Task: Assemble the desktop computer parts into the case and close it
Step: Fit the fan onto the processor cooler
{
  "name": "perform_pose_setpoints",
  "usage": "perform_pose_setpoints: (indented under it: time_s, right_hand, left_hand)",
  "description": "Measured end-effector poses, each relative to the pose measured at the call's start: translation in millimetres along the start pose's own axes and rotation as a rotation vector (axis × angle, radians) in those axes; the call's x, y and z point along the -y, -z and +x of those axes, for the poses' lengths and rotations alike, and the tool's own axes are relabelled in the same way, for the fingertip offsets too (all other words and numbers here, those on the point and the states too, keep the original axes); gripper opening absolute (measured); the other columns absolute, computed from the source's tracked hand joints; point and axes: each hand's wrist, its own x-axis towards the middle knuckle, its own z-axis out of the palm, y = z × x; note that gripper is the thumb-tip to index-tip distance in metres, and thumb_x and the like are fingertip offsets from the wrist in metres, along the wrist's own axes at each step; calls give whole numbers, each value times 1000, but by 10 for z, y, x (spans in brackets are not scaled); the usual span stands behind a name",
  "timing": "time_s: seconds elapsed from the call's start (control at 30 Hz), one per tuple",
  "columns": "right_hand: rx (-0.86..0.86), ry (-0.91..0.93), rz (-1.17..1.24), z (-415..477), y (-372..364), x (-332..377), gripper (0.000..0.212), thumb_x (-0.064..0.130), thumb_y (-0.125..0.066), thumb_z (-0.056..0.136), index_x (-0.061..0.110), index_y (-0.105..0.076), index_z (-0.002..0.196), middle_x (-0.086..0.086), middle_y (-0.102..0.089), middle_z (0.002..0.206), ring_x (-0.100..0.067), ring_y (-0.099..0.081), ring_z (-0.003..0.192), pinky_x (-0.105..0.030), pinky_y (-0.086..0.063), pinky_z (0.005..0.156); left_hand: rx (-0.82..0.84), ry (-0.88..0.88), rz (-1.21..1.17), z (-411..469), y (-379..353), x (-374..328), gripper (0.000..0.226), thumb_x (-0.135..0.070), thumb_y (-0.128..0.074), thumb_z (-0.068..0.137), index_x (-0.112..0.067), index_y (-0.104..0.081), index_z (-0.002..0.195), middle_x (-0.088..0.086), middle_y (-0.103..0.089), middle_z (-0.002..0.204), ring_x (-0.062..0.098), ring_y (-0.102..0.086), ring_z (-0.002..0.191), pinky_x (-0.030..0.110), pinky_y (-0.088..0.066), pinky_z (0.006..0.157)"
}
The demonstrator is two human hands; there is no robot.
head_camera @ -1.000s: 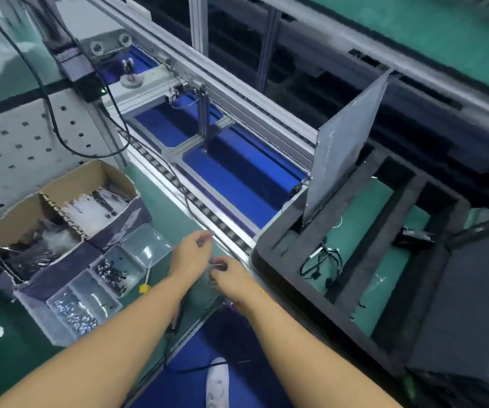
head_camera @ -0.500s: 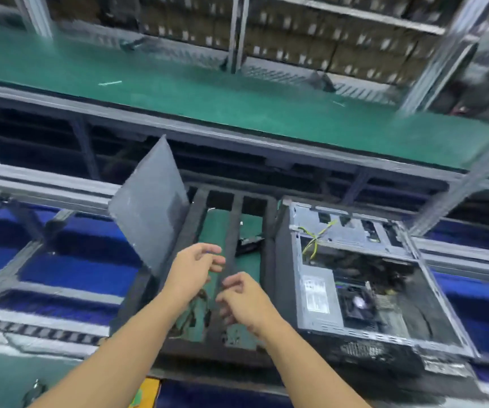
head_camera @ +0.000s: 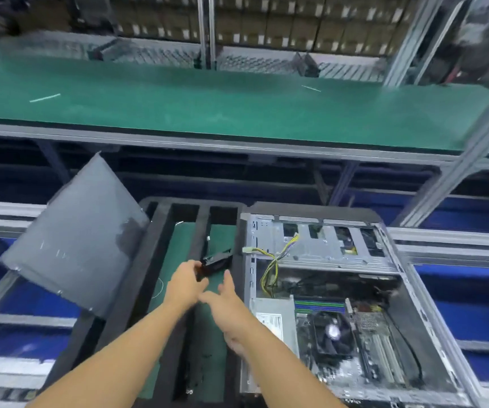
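Note:
An open metal computer case point(head_camera: 390, 260) lies on its side at the right, showing a motherboard with a black cooler fan point(head_camera: 332, 331) and yellow cables point(head_camera: 271, 265). Its grey side panel point(head_camera: 75, 240) leans upright at the left end of a black foam tray point(head_camera: 152, 260). A small black part point(head_camera: 218, 260) lies in the tray just left of the case. My left hand point(head_camera: 184, 287) grips the near end of this part between fingers and thumb. Beside it, my right hand point(head_camera: 226, 303) hovers with fingers stretched out and holds nothing.
The tray and case sit on a conveyor with aluminium rails point(head_camera: 443, 240) and blue panels point(head_camera: 473, 313) beneath. A green-topped bench point(head_camera: 237, 107) runs across behind it, with shelving of boxes point(head_camera: 267, 25) beyond. An upright metal post point(head_camera: 473, 154) rises at the far right.
The view swung right from the screw bins to the tray and open case. Both hands moved forward, and my left hand took hold of the black part. My right hand's fingers spread open.

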Motion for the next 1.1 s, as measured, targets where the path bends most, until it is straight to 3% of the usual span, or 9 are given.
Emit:
perform_pose_setpoints:
  time_s: [0.17,0.33,0.5,0.7,0.77,0.83,0.9,1.0,1.1]
  right_hand:
    - [11,-67,50,229,-5,35,90,46,-50,95,38,11,162,5,-25,168,-20,-30,150,-36,-30,108]
    - [-96,-62,58,464,24,149,81,36,-46,102,28,5,164,3,-30,165,-19,-36,147,-28,-29,99]
    - [-163,-96,58,679,31,208,79,31,-47,102,28,1,164,3,-36,162,-17,-41,141,-26,-30,95]
    - [-272,-94,73,847,20,168,76,28,-49,99,30,-9,163,4,-42,154,-16,-46,132,-26,-33,95]
    - [-286,-88,69,874,2,145,73,28,-49,99,31,-12,162,10,-44,141,-5,-51,114,-15,-37,83]
    - [-287,-97,56,881,-22,153,69,27,-49,99,32,-16,160,10,-42,137,12,-55,90,-1,-36,58]
    - [-296,-77,7,890,-65,211,65,26,-49,99,31,-21,157,6,-42,143,12,-56,82,-1,-37,50]
    - [-343,-12,-94,867,-147,348,65,26,-53,97,29,-23,155,2,-37,151,3,-54,93,-14,-43,66]
    - [-367,59,-221,771,-168,499,73,22,-57,95,27,-20,157,-1,-30,153,-15,-55,115,-28,-49,93]
  left_hand:
    - [-61,-75,363,381,-68,66,66,-37,-74,80,-21,-48,138,-1,-51,140,22,-50,127,41,-42,97]
    - [-47,-205,629,723,-248,101,73,-52,-72,80,-27,-43,142,-9,-35,153,20,-26,143,39,-31,107]
    - [-45,-267,810,1044,-420,61,59,-42,-66,87,-24,-46,139,-4,-26,159,25,-13,149,40,-29,109]
    - [-20,-327,767,1351,-491,218,32,-30,-64,88,-25,-60,120,0,-26,158,25,-10,150,41,-25,112]
    - [-11,-377,686,1372,-491,292,30,-34,-67,85,-24,-63,113,1,-36,150,23,-19,147,42,-27,110]
    - [-19,-420,481,1346,-470,359,29,-31,-72,79,-20,-66,105,-1,-48,135,21,-36,137,41,-30,105]
    - [12,-427,174,1297,-390,385,26,-22,-75,78,-17,-65,101,-4,-54,120,20,-51,119,38,-37,96]
    - [88,-414,-221,1166,-149,323,22,-16,-75,83,-23,-61,98,-9,-59,100,13,-59,93,32,-44,79]
    - [120,-400,-406,1040,183,214,25,-17,-73,88,-28,-64,109,-12,-67,104,5,-63,96,27,-49,86]
